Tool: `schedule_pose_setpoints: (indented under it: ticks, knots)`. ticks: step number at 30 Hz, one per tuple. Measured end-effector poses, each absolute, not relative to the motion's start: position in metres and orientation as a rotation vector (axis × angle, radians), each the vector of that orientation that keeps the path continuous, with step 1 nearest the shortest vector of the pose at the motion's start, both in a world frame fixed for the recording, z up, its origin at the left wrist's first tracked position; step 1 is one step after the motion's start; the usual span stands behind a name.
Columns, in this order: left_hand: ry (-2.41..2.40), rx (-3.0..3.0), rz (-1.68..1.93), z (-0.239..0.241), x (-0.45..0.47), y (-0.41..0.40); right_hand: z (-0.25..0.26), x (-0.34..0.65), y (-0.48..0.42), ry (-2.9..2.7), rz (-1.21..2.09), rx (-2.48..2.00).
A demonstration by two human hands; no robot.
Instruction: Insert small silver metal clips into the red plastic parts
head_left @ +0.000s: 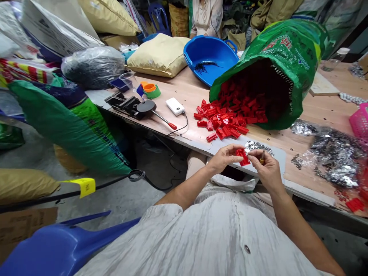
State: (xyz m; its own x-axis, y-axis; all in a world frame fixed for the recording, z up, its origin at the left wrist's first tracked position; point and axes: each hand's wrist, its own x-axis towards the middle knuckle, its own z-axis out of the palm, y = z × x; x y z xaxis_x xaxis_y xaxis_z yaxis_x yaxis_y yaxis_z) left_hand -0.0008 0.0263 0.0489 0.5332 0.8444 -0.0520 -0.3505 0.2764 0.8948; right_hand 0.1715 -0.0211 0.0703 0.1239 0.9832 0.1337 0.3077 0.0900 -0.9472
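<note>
The left hand pinches a red plastic piece between thumb and fingers, holding it just above the near edge of the tabletop. The right hand is closed around a small yellow-handled tool, its pointed end up, while its thumb and index finger meet at the right end of the same piece; whether they pinch something tiny there cannot be made out. Just beyond the right hand's fingers lies a scatter of small shiny metal parts. Farther out, ahead of both hands, a heap of red pieces spills from the mouth of a green sack lying on its side. Ahead and to the left of the left hand are a white device with a black cable and, past it, a black clamp-like tool with a red-tipped lever. Well to the right of the right hand sits a clear bag of metal parts. A blue basin stands far beyond the left hand.
</note>
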Motion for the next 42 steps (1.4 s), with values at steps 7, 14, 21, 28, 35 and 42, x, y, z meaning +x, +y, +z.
schedule_pose_setpoints:
  ticks: [7, 14, 21, 28, 35, 42]
  knots:
    - [0.487, 0.645, 0.651, 0.053, 0.000, 0.012, 0.073, 0.175, -0.024, -1.440, 0.815, -1.460]
    - [0.522, 0.683, 0.631, 0.047, 0.006, 0.008, 0.071, 0.176, -0.025, -1.516, 0.831, -1.461]
    - [0.541, 0.710, 0.628, 0.046, 0.008, 0.006, 0.071, 0.177, -0.027, -1.576, 0.797, -1.474]
    - [0.539, 0.672, 0.623, 0.042, 0.009, 0.006, 0.065, 0.181, -0.028, -1.619, 0.801, -1.480]
    - [0.554, 0.635, 0.631, 0.038, 0.009, 0.009, 0.066, 0.187, -0.031, -1.695, 0.743, -1.386]
    - [0.596, 0.646, 0.662, 0.038, 0.012, 0.008, 0.059, 0.192, -0.039, -1.808, 0.729, -1.268]
